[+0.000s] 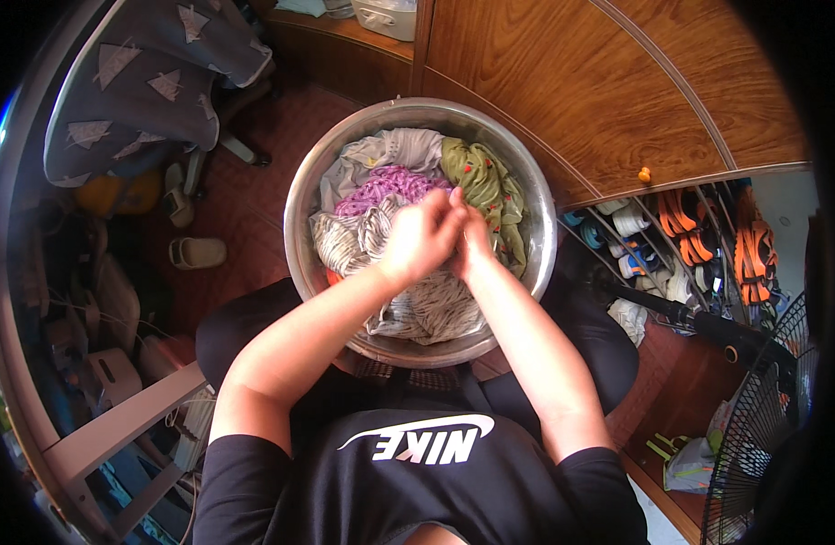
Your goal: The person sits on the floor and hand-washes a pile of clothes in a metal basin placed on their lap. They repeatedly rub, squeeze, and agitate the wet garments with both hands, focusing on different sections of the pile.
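Observation:
My left hand (419, 237) and my right hand (473, 236) meet above a round metal basin (541, 225), their fingers against each other. Whether anything is between the palms is hidden. Under them, the basin is filled with wet-looking clothes. A purple patterned cloth (390, 185) lies just beyond my left hand, near a pale grey garment (421, 144). To the right is an olive-green cloth (482, 170) with red spots. Striped light fabric (339, 242) bunches at the left, and a beige-grey striped garment (438, 310) lies beneath my forearms.
Wooden cabinet doors (547, 75) stand close behind the basin, with a shoe rack (652, 255) at the right. A black fan (744, 436) is at lower right. A cloth-covered chair (135, 88) and a slipper (198, 253) are at the left.

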`<state>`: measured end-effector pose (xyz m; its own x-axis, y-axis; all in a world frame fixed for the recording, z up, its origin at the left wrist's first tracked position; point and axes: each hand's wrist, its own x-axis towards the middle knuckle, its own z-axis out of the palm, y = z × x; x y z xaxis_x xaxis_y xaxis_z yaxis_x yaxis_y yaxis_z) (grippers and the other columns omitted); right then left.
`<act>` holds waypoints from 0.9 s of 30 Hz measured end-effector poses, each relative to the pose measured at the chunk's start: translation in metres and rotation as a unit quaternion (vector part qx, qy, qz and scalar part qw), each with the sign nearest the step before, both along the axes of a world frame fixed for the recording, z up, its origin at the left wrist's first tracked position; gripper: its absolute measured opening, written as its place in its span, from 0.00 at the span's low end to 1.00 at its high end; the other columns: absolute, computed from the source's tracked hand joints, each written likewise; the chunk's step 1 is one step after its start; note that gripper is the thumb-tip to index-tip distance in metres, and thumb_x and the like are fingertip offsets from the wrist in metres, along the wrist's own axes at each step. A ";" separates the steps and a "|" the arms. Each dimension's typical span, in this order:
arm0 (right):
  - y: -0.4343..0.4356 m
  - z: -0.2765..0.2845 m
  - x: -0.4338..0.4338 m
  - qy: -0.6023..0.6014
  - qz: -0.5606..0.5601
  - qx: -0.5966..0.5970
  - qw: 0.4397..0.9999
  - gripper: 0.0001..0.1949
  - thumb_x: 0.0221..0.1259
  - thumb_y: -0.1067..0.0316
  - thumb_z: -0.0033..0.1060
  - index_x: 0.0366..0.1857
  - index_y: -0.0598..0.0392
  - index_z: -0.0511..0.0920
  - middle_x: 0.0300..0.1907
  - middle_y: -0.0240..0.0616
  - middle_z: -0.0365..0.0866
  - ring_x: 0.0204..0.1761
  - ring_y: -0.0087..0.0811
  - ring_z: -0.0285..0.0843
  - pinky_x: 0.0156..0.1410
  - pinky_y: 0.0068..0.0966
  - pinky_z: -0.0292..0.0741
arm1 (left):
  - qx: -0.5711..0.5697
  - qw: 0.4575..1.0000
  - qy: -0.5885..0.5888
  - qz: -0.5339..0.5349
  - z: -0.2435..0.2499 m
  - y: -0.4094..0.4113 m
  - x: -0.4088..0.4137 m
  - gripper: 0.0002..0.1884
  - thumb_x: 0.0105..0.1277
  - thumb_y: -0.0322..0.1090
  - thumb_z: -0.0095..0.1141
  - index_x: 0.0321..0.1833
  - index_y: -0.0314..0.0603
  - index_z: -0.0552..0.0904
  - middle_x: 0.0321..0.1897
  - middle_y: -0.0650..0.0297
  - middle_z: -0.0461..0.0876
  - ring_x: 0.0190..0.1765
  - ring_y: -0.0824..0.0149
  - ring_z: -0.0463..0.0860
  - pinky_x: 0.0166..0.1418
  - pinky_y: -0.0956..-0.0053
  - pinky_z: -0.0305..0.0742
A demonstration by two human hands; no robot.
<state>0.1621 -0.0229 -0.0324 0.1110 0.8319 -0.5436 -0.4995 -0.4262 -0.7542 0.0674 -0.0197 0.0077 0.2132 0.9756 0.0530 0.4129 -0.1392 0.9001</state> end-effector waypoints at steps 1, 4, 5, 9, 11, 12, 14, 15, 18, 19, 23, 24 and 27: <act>-0.004 -0.003 -0.001 0.134 -0.006 0.000 0.991 0.20 0.65 0.47 0.46 0.32 0.56 0.74 0.29 0.29 0.72 0.37 0.22 0.68 0.40 0.22 0.68 | 0.027 0.999 -0.019 -0.026 0.005 -0.006 0.005 0.11 0.60 0.36 0.55 0.30 0.35 0.73 0.19 0.51 0.76 0.24 0.52 0.78 0.29 0.67 0.71; -0.014 0.016 -0.021 0.130 -0.049 -0.109 0.984 0.22 0.63 0.44 0.47 0.39 0.56 0.74 0.31 0.31 0.74 0.36 0.24 0.71 0.38 0.24 0.70 | 0.064 0.987 0.147 -0.012 0.006 0.010 -0.007 0.11 0.61 0.40 0.52 0.32 0.38 0.76 0.22 0.48 0.77 0.28 0.47 0.79 0.30 0.61 0.72; -0.015 0.021 -0.024 0.038 -0.020 -0.124 0.991 0.21 0.64 0.46 0.46 0.40 0.55 0.74 0.33 0.31 0.75 0.36 0.23 0.72 0.37 0.26 0.71 | 0.042 0.986 0.158 0.042 0.000 0.020 -0.012 0.11 0.61 0.41 0.50 0.31 0.38 0.77 0.22 0.48 0.77 0.28 0.48 0.79 0.30 0.60 0.72; -0.013 0.029 -0.018 0.091 -0.006 -0.038 0.995 0.20 0.66 0.47 0.41 0.41 0.56 0.75 0.39 0.33 0.75 0.42 0.25 0.72 0.43 0.27 0.71 | 0.007 0.996 0.062 0.065 -0.008 0.017 -0.009 0.14 0.63 0.42 0.48 0.28 0.39 0.78 0.22 0.48 0.78 0.29 0.47 0.80 0.33 0.56 0.74; -0.012 0.013 0.000 0.157 -0.007 -0.031 0.987 0.18 0.66 0.48 0.41 0.39 0.54 0.74 0.39 0.36 0.76 0.43 0.28 0.72 0.49 0.28 0.70 | 0.124 0.990 0.069 -0.015 0.013 -0.003 0.002 0.13 0.63 0.42 0.49 0.28 0.39 0.76 0.20 0.49 0.77 0.25 0.48 0.79 0.31 0.57 0.73; -0.010 0.013 0.002 0.263 0.044 0.023 0.964 0.18 0.66 0.49 0.41 0.38 0.54 0.73 0.39 0.36 0.76 0.43 0.28 0.73 0.49 0.28 0.70 | 0.141 0.985 0.093 -0.040 0.019 -0.007 0.003 0.13 0.63 0.42 0.50 0.28 0.39 0.76 0.19 0.50 0.77 0.23 0.49 0.78 0.30 0.57 0.73; -0.013 0.013 -0.002 0.203 0.009 -0.046 0.978 0.17 0.65 0.50 0.42 0.38 0.54 0.73 0.40 0.36 0.76 0.41 0.26 0.74 0.46 0.26 0.72 | 0.189 0.975 0.112 -0.025 0.016 -0.002 -0.001 0.12 0.62 0.42 0.50 0.27 0.41 0.74 0.16 0.52 0.76 0.20 0.50 0.77 0.25 0.59 0.72; -0.009 0.049 -0.019 0.102 -0.016 -0.108 0.989 0.18 0.65 0.48 0.43 0.37 0.53 0.74 0.36 0.33 0.76 0.37 0.23 0.73 0.40 0.23 0.72 | 0.122 0.982 0.147 -0.012 0.020 0.005 -0.011 0.11 0.63 0.40 0.51 0.32 0.39 0.78 0.19 0.47 0.76 0.25 0.46 0.78 0.29 0.59 0.72; -0.011 0.028 -0.017 0.138 0.012 0.003 0.990 0.17 0.64 0.47 0.46 0.34 0.51 0.75 0.28 0.29 0.74 0.33 0.21 0.72 0.39 0.25 0.71 | 0.047 0.985 0.159 0.057 0.010 0.021 -0.017 0.14 0.66 0.40 0.46 0.30 0.37 0.77 0.20 0.48 0.77 0.27 0.47 0.78 0.29 0.59 0.72; -0.012 0.028 -0.012 0.157 0.010 -0.008 0.987 0.16 0.65 0.49 0.46 0.34 0.51 0.75 0.29 0.28 0.74 0.33 0.21 0.72 0.40 0.25 0.70 | 0.073 0.987 0.134 0.049 0.010 0.014 -0.013 0.12 0.65 0.42 0.47 0.30 0.41 0.75 0.19 0.49 0.77 0.23 0.48 0.78 0.28 0.57 0.73; -0.010 0.032 -0.010 0.138 0.005 -0.022 0.990 0.14 0.67 0.55 0.44 0.36 0.54 0.76 0.35 0.31 0.76 0.37 0.22 0.72 0.45 0.24 0.69 | 0.121 0.987 0.103 -0.026 0.025 -0.010 -0.002 0.12 0.62 0.41 0.53 0.34 0.39 0.73 0.19 0.50 0.76 0.25 0.48 0.78 0.29 0.60 0.72; -0.010 0.034 -0.014 0.108 0.005 -0.018 0.994 0.14 0.67 0.57 0.43 0.38 0.55 0.76 0.38 0.32 0.76 0.39 0.22 0.72 0.47 0.23 0.68 | 0.101 0.988 0.114 0.003 0.020 -0.002 -0.008 0.13 0.62 0.43 0.52 0.34 0.39 0.73 0.19 0.50 0.76 0.25 0.48 0.78 0.29 0.60 0.73; -0.002 0.033 -0.008 0.025 0.020 0.041 0.999 0.16 0.69 0.56 0.42 0.36 0.58 0.77 0.35 0.31 0.76 0.38 0.18 0.68 0.46 0.18 0.66 | 0.036 0.997 -0.017 0.061 0.018 0.013 -0.017 0.13 0.62 0.41 0.54 0.35 0.36 0.73 0.19 0.53 0.75 0.25 0.57 0.78 0.31 0.67 0.71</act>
